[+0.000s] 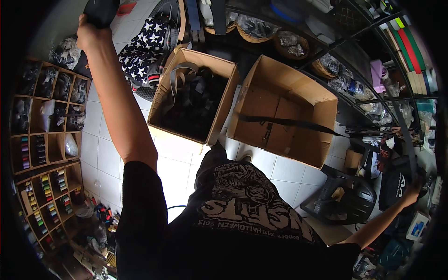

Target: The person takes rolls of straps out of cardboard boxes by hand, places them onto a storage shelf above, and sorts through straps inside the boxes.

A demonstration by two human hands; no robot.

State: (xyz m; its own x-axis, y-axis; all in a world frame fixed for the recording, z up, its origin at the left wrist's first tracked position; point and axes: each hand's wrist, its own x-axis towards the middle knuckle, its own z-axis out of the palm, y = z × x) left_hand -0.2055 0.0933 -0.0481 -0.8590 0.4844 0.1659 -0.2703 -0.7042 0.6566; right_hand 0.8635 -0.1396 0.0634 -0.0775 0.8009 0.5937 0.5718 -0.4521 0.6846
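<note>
My left hand (89, 36) is raised at the upper left, its fingers closed around a dark, rounded object (101, 13) whose kind I cannot make out. Far out to the right, my right hand (410, 193) grips a long black strap (410, 149), its fingers partly lost in shadow. A length of black strap (289, 122) also crosses above an open cardboard box (322, 105) with little inside; whether both lengths are one piece I cannot tell. Left of that box, another cardboard box (156, 133) is filled with dark straps, and a grey strap (179, 70) loops over its edge.
Wooden cubbies (49, 161) with thread spools and bagged goods line the left. A dark plastic chair (343, 198) stands at the lower right. Black shelving (359, 35) with baskets and bags runs along the upper right. Star-patterned cloth (144, 49) lies beside the filled box.
</note>
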